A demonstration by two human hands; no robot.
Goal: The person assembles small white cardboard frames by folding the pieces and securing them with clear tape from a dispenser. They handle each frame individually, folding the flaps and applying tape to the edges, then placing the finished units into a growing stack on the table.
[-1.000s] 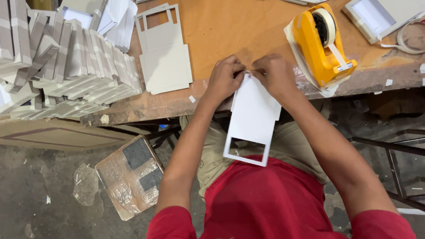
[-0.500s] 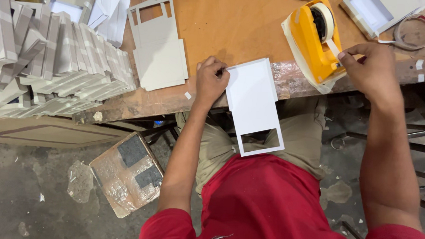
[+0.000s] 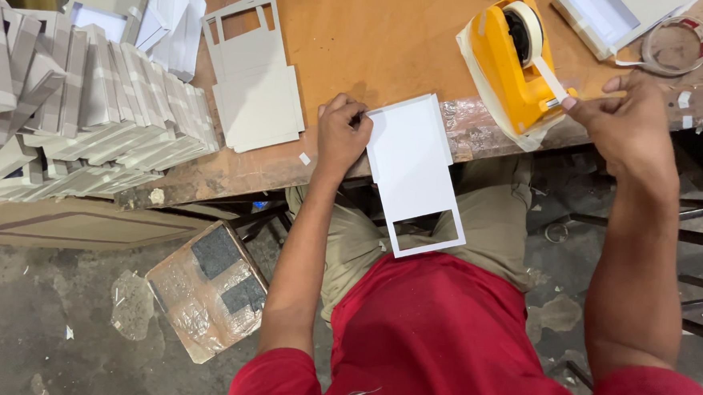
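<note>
— While pinned at the bench (image 3: pixel 360 38) edge by the left hand (image 3: pixel 340 137), grip clamped on its far corner, white card (image 3: pixel 413 173) overhangs, untaped.
— Right hand (image 3: pixel 624 124)?
— Pinching tape strip (image 3: pixel 548 78) at the yellow dispenser (image 3: pixel 512 66). Uncut. Finished stacks (image 3: pixel 91 112) far left.

Lots of orange-brown is seen on the workbench (image 3: pixel 376 38), with the front edge worn down to a grubby grey-brown. The tape dispenser (image 3: pixel 512 66) near the right end is done in bright yellow, loaded with a pale cream roll. The card cutout (image 3: pixel 413 169) hanging over the front edge is plain white, no print at all. Dull grey is what's found on the flat board pieces (image 3: pixel 253 80) further back, and grey-and-white on the stacked boxes (image 3: pixel 76 103) at the left end. A red shirt (image 3: pixel 456 347) and khaki trousers (image 3: pixel 494 221) are worn.
</note>
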